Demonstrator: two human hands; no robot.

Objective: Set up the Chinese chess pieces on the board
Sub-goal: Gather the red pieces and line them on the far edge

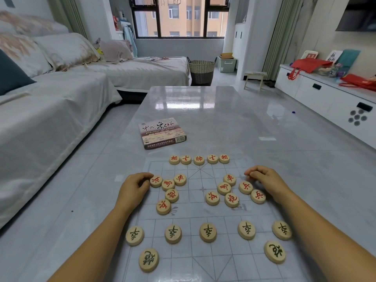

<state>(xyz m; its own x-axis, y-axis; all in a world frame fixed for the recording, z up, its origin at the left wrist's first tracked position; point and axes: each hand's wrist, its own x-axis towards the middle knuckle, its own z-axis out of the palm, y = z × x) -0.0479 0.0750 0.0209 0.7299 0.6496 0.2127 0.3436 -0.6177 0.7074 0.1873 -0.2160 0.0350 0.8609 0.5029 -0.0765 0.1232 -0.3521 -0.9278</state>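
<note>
A see-through board (pixel 203 202) with a grey grid lies on the grey table. Five red-lettered wooden discs (pixel 199 159) line its far edge. Loose red pieces lie in a left cluster (pixel 172 195) and a right cluster (pixel 231 199). Black soldiers (pixel 208 232) form a near row, with a black cannon at left (pixel 148 260) and another at right (pixel 274 252). My left hand (pixel 133 189) curls its thumb and fingers round a red soldier (pixel 156 181) at the board's left edge. My right hand (pixel 266 180) is curled at the right edge, just beyond another red soldier (pixel 245 187), with nothing visible in it.
The chess set's box (pixel 162 133) lies on the table (pixel 213 119) beyond the board. A covered sofa (pixel 50 110) runs along the left. A white cabinet (pixel 325 94) stands to the right, and a woven basket (pixel 201 71) and a small stool (pixel 254 77) stand behind the table.
</note>
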